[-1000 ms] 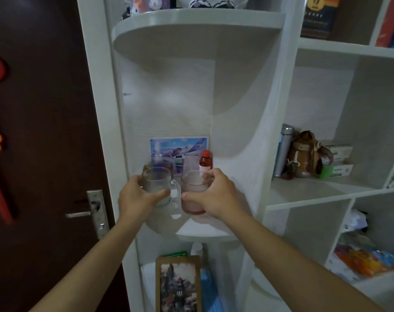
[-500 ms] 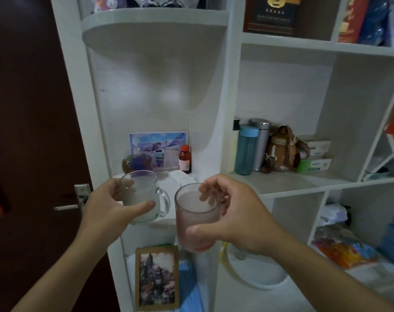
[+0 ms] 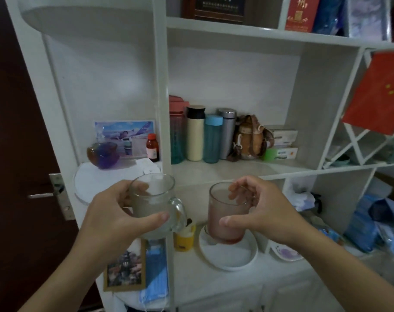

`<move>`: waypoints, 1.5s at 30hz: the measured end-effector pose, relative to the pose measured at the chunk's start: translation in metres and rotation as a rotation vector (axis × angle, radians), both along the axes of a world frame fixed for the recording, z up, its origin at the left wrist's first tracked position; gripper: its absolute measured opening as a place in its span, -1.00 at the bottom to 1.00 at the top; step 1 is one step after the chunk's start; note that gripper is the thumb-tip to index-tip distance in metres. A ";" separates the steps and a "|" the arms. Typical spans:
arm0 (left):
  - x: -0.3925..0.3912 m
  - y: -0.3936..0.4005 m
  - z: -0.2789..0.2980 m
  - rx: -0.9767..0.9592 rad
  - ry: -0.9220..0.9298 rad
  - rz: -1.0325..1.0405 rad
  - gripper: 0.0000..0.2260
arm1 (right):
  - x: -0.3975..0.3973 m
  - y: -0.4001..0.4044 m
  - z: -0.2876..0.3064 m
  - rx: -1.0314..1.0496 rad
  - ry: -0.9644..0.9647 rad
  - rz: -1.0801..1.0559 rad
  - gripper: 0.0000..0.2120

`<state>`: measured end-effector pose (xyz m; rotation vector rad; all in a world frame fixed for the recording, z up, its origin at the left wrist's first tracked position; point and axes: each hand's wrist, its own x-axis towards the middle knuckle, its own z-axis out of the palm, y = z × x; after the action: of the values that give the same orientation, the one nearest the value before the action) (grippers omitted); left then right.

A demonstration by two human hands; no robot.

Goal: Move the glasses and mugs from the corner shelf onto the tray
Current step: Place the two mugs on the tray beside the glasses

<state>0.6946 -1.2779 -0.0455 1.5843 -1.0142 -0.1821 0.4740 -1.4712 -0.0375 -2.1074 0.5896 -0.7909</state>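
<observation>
Two vessels carried clear of the corner shelf (image 3: 115,176)

A clear handled mug (image 3: 156,206) is clasped in the left hand (image 3: 115,217), a pink frosted glass (image 3: 227,217) in the right hand (image 3: 268,212), above the round white tray (image 3: 231,258); neither is set down.

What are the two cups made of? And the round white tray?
The mug in the left hand looks like frosted glass: cloudy walls, clear shiny handle. The pink cup in the right hand seems frosted glass too; fingers show dimly through it. The tray looks like smooth white plastic or ceramic; I can't tell which.
</observation>
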 end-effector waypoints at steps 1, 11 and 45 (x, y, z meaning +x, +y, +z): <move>-0.007 -0.005 -0.003 0.011 0.008 -0.019 -0.40 | -0.007 -0.007 -0.005 0.010 0.004 -0.018 -0.37; -0.050 -0.059 -0.049 0.094 0.022 -0.118 -0.38 | -0.031 -0.056 -0.047 0.017 0.055 -0.200 -0.35; -0.059 -0.294 -0.266 0.570 0.316 0.101 -0.41 | 0.006 -0.246 -0.239 0.144 0.556 -0.200 -0.36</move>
<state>0.6359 -1.5718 -0.3119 2.0316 -0.6600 -0.6765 0.4804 -1.7169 -0.2761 -2.1521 1.1299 -0.2412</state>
